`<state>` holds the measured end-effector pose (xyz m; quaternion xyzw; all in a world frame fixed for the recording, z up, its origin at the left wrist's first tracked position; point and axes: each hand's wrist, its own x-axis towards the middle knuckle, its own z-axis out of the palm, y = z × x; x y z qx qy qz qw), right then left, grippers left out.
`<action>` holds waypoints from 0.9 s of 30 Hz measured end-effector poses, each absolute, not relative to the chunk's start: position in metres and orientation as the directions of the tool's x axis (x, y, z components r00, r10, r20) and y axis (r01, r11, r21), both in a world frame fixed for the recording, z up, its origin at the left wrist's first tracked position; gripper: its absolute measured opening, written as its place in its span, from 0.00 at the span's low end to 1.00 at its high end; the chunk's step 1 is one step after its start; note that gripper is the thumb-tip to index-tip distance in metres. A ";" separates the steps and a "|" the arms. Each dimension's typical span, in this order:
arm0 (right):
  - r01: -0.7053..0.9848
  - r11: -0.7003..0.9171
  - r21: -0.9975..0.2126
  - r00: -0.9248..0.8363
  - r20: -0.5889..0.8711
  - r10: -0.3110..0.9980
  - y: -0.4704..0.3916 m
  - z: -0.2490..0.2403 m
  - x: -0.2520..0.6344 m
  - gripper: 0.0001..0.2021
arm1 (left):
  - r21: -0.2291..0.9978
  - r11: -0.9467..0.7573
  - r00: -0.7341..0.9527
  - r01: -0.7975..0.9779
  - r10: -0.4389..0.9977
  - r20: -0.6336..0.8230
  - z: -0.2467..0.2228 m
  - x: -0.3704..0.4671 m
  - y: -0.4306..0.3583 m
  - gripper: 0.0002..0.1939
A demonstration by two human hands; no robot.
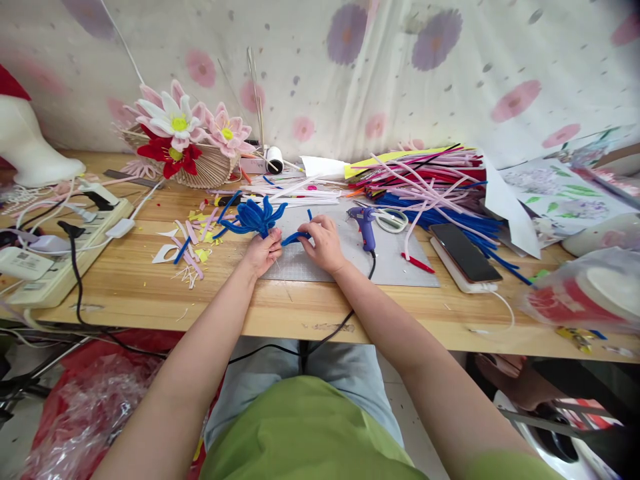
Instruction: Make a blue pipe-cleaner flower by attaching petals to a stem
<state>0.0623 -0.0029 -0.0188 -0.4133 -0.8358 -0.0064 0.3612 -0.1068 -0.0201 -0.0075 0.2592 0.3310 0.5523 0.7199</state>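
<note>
My left hand (263, 253) is closed around the base of a blue pipe-cleaner flower (254, 217), whose looped petals spread above the fingers. Just to the right, my right hand (324, 244) pinches a short blue pipe-cleaner piece (296, 237). The piece points left toward the flower's base; whether it touches there I cannot tell. Both hands are over the grey cutting mat (400, 267). Right of them on the mat lie a purple glue gun (366, 230) and pale-handled scissors (391, 220).
Pipe-cleaner scraps (187, 247) lie left of the mat. Bundled pipe cleaners (425, 173) fill the back right. A phone (465, 252), a bagged cup (585, 293), a power strip (80, 247) and a fan with fabric flowers (175, 123) stand around. The glue gun's cord (345, 320) crosses the front edge.
</note>
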 end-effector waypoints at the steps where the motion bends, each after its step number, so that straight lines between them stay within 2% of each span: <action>1: 0.695 0.659 -0.289 -0.399 0.607 0.687 -0.003 -0.019 0.063 0.07 | 0.730 0.259 0.192 -0.632 0.965 -0.176 -0.007 -0.108 -0.020 0.17; 5: 0.701 0.654 -0.283 -0.394 0.611 0.686 -0.003 -0.019 0.066 0.07 | 0.719 0.260 0.225 -0.645 0.963 -0.147 -0.005 -0.112 -0.020 0.20; 12: 0.744 0.591 -0.312 -0.313 0.619 0.721 0.004 -0.024 0.071 0.06 | 0.724 0.261 0.166 -0.638 0.965 -0.202 -0.003 -0.113 -0.020 0.12; 16: 0.750 0.570 -0.336 -0.300 0.595 0.745 0.007 -0.026 0.076 0.05 | 0.729 0.226 0.136 -0.646 0.974 -0.182 -0.003 -0.112 -0.022 0.19; 18: 0.739 0.571 -0.357 -0.294 0.592 0.750 0.006 -0.025 0.076 0.06 | 0.742 0.209 0.127 -0.637 0.978 -0.166 -0.004 -0.112 -0.022 0.21; 22: 0.704 0.575 -0.418 -0.287 0.572 0.768 0.003 -0.020 0.069 0.08 | 0.789 0.205 0.142 -0.579 0.978 -0.150 -0.008 -0.111 -0.020 0.17; 27: 0.625 0.578 -0.524 -0.292 0.530 0.796 0.000 -0.015 0.057 0.08 | 0.847 0.162 0.073 -0.506 0.987 -0.145 -0.009 -0.107 -0.021 0.18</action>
